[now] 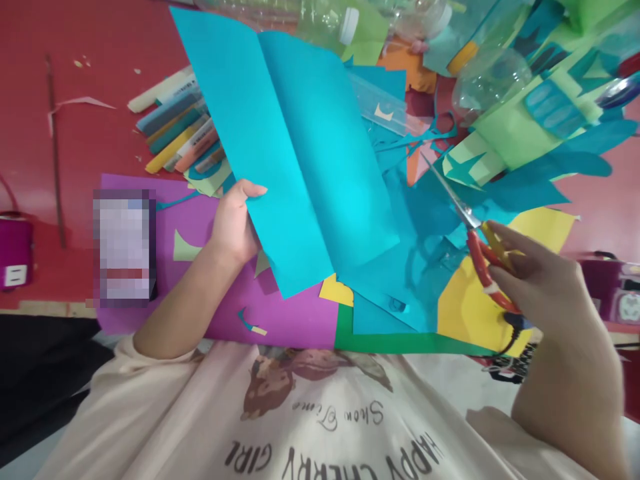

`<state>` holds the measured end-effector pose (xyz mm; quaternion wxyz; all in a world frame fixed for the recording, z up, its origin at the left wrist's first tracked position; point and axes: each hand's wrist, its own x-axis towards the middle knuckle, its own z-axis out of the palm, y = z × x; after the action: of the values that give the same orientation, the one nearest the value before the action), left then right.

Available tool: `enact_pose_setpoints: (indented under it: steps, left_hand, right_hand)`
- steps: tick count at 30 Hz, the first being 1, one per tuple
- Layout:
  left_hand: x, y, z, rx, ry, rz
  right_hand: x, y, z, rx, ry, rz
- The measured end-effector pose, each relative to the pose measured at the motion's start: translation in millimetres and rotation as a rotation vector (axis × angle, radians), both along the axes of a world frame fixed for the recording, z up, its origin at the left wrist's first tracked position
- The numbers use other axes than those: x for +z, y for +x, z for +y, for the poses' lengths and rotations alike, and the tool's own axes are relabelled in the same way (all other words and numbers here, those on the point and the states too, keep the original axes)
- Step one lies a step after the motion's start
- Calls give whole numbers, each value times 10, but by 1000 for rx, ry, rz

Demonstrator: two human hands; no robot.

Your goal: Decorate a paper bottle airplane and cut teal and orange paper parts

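My left hand grips the left edge of a blue sheet of paper, its thumb lying on the front face. The sheet has a crease running down its length and is held up above the table. In my right hand is a pair of scissors with red and yellow handles. Their blades point up and left, look closed, and are apart from the held sheet. Beneath lie more blue paper and a yellow sheet. Cut scraps rest on a purple sheet.
Several markers lie left of the held sheet. A phone, blurred over, rests on the purple sheet. Clear plastic bottles, a clear ruler and piled green paper occupy the back and right. A purple case is far left.
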<state>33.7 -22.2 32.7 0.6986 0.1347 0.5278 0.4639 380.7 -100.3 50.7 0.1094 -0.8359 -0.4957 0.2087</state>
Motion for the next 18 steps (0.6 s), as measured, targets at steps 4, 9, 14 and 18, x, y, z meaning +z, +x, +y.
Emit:
enact_pose_setpoints:
  steps: [4,9,14,18]
  left_hand:
    - [-1,-11,9,66,73,-15]
    - [-33,-45,16,84,132,21]
    - [-28,-53,16,159,191,-2]
    - [-4,-66,15,202,235,-29]
  right_hand:
    - [122,5,-90,-124,-135,596]
    - [-23,-21,-128,30,-210,921]
    - [-88,-162,-124,29,-303,1054]
    - [-136,-122,-174,199,-319,1039]
